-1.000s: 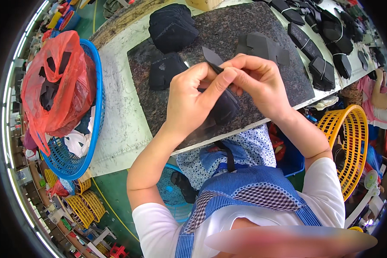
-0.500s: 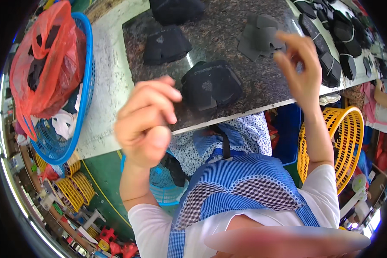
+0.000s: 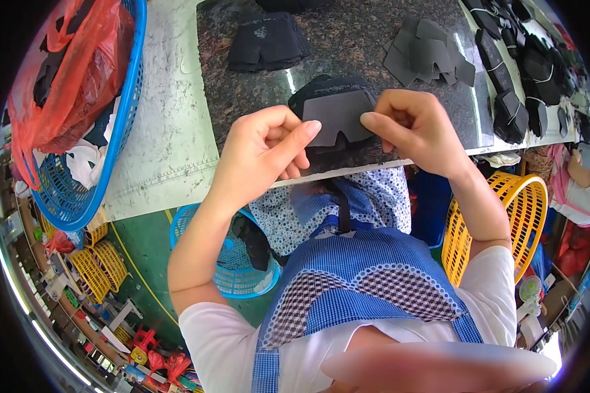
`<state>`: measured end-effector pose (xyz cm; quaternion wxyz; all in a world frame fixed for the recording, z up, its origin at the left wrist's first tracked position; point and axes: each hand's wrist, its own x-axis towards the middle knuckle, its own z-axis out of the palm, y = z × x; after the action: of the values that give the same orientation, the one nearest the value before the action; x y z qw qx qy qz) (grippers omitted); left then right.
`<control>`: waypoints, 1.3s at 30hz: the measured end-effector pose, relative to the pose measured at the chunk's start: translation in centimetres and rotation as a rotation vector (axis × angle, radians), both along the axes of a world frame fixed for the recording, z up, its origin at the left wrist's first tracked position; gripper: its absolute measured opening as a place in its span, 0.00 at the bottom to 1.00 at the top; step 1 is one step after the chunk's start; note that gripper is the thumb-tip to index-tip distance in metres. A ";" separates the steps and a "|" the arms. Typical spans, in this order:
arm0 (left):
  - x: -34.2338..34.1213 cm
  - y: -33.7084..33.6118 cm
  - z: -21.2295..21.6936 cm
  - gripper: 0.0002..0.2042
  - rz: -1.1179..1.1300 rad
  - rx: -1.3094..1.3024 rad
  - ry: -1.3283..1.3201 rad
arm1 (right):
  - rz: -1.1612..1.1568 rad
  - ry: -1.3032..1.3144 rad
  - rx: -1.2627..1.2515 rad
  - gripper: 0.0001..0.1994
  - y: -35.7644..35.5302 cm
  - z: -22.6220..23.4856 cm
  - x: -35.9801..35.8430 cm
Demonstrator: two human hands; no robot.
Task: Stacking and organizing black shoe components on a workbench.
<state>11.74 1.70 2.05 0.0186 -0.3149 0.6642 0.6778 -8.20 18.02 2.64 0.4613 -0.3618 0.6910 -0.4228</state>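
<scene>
A thin dark grey cut piece with a notch in its lower edge is spread between my hands, above a stack of black fabric pieces. My left hand pinches its left edge, the thumb on top and the other fingers curled. At the opposite edge, my right hand is closed with thumb and forefinger on the piece. The held piece covers much of the stack, which lies close to the table's near edge.
Loose grey pieces lie fanned out at the right, and another black stack sits farther back. Tied black bundles line the right side. On the left stands a blue basket with a red plastic bag. A yellow basket is below right.
Both hands, earlier apart with loosely bent fingers, have come inward and taken hold of the grey piece over the black stack. The grey pieces at right look more spread out.
</scene>
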 end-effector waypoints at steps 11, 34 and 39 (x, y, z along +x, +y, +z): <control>-0.7 -0.6 -2.6 0.17 -0.039 -0.071 -0.039 | 0.041 0.259 -0.013 0.15 -1.2 -2.6 0.2; -0.6 -5.9 -3.6 0.06 -0.037 -1.255 0.428 | 0.337 0.994 -0.672 0.09 -16.0 -6.3 -2.7; -2.1 -6.9 -5.5 0.09 -0.105 -1.425 0.450 | 0.015 0.516 -0.429 0.09 -17.5 -4.5 -4.4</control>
<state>9.65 -5.16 -3.48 -0.2938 -0.0721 0.9443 0.1298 -12.58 0.51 -1.83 0.1874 -0.5508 0.6777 -0.4497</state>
